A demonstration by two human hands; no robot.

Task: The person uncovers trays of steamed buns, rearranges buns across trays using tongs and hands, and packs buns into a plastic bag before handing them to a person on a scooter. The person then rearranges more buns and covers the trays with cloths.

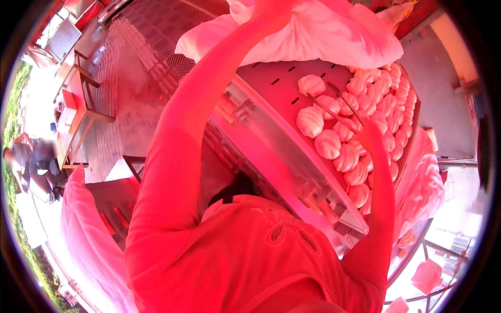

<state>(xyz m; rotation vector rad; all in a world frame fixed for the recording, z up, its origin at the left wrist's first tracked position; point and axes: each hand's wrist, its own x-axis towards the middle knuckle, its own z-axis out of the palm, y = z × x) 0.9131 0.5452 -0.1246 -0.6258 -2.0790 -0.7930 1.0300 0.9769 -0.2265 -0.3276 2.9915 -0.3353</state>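
- Many pale, coiled buns [328,144] crowd the slotted tray [282,96] just below and beyond the right hand [368,134], packed close together, probably so that they share the tray's surface.
- The right fingers are closed round the rear of dark tongs [338,118], whose length seems to keep bare skin off the food; the two arms reach ahead of the fingers with their tips spread apart.
- One bun [311,85] lies by those tips, at the edge of the group; in this red glare I can't fairly say whether the tongs touch it.
- The left hand [276,10] is raised at a big, pale cloth [323,39], well apart from the right fingers. Its own fingers are cut off or lost in the folds, so I cannot tell whether they pinch it or are free. The bunched cloth uncovers the nearer buns, which likely gives the tongs room.
- Another cloth [420,182] hangs beside the tray, outward of the right fingers, perhaps as a side cover.
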